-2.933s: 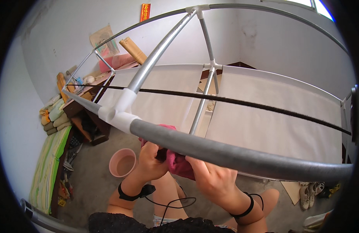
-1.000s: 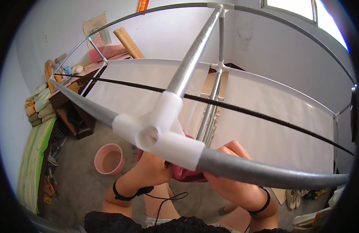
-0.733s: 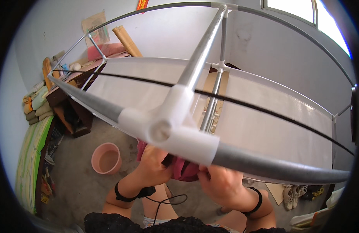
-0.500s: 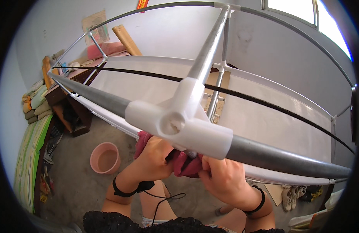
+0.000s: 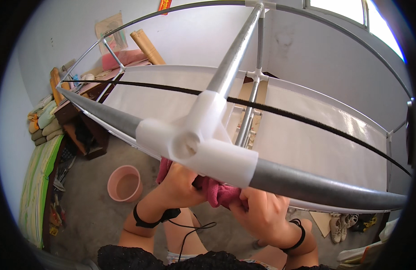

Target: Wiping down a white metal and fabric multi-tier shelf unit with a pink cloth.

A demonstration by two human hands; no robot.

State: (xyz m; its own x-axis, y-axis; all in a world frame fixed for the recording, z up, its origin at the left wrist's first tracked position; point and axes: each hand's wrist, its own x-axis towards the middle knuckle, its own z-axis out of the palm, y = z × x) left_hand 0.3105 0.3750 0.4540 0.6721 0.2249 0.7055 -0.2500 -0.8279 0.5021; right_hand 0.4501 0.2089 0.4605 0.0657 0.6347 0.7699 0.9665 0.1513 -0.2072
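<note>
A dark pink cloth [image 5: 220,194] stretches between my two hands, below the white plastic connector [image 5: 196,141] of a metal tube frame. My left hand [image 5: 178,182] is closed on the cloth, and a loose end of it sticks out at the far side of that hand. On the other side, my right hand [image 5: 262,209] pinches the cloth with curled fingers, close under the grey tube [image 5: 302,180]. The connector and tube hide some of my fingertips and part of the cloth.
White panels [image 5: 167,108] lie inside the frame, with a dark cord [image 5: 302,118] running across above them. A pink bucket [image 5: 124,183] stands on the floor at left. Folded cloths [image 5: 45,119] are stacked by a green striped bed [image 5: 39,180]. Shoes [image 5: 338,225] sit at lower right.
The view has shifted slightly, so the connector sits a little further left and lower. The cloth between my hands has been pulled longer, and my right hand sits slightly further right and lower.
</note>
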